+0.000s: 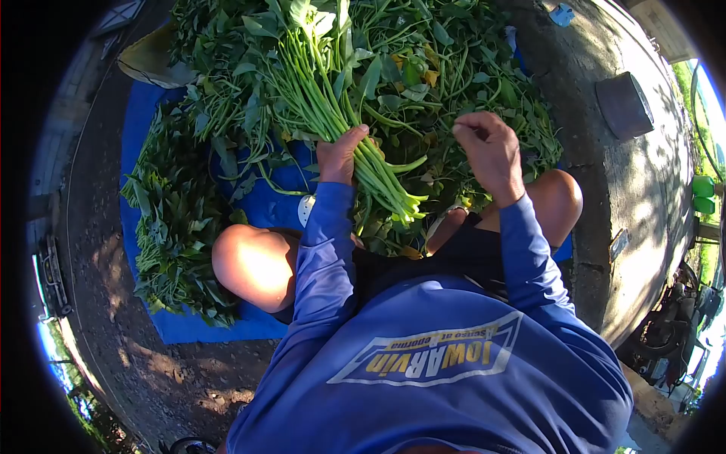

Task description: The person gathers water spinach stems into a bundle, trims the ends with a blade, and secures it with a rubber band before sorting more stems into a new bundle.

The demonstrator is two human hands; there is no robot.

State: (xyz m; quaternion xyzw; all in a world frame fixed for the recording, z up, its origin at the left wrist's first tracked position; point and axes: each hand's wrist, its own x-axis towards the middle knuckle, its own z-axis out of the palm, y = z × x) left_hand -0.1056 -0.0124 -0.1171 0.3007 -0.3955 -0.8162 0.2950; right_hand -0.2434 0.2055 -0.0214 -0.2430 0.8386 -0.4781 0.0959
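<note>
My left hand (338, 157) is wrapped around a bunch of leafy greens with long pale stems (370, 170), which look like water spinach. Their cut ends point down toward my lap and their leafy tops lie toward the far side. To the right, my right hand (491, 151) is raised above the greens, apart from the bunch. Its fingers are curled in toward the thumb; whether anything small is between them is hidden. A large heap of loose greens (461, 45) spreads beyond both hands, with some yellowed leaves in it.
Bundled greens (181, 227) are piled at the left on a blue tarp (178, 327). My bent knees (253, 261) flank the work area. A dark round container (625, 106) stands on the concrete at the right. Green bottles (703, 195) are at the far right edge.
</note>
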